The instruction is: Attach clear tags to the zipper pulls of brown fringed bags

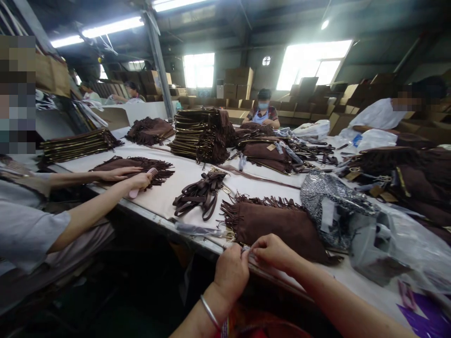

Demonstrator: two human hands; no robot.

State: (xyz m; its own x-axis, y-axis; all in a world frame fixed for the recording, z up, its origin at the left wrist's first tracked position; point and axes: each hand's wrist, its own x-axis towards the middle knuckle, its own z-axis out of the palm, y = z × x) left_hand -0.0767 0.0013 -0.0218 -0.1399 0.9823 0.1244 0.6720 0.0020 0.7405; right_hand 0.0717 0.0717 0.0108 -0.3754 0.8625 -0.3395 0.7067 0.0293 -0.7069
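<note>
My left hand (230,268) is closed at the table's front edge, thumb up. Beside it my right hand (274,252) pinches with thumb and forefinger, its fingertips almost touching the left thumb. A small greyish, shiny bit shows between the two hands, too small to name. Just behind them lies a brown fringed bag (275,225), flat, its fringe pointing away from me. Gold-coloured metal hardware shows at the bag's near left corner. A strap in grey wrapping (199,230) lies along the edge left of my hands.
Dark brown straps (202,193) lie bundled mid-table. Behind stands a tall stack of brown bags (197,134). At left, a co-worker's hand (141,180) holds a pink comb (134,193) at another bag's fringe. Clear plastic bags (405,244) and a black-and-white patterned bag (329,206) lie right.
</note>
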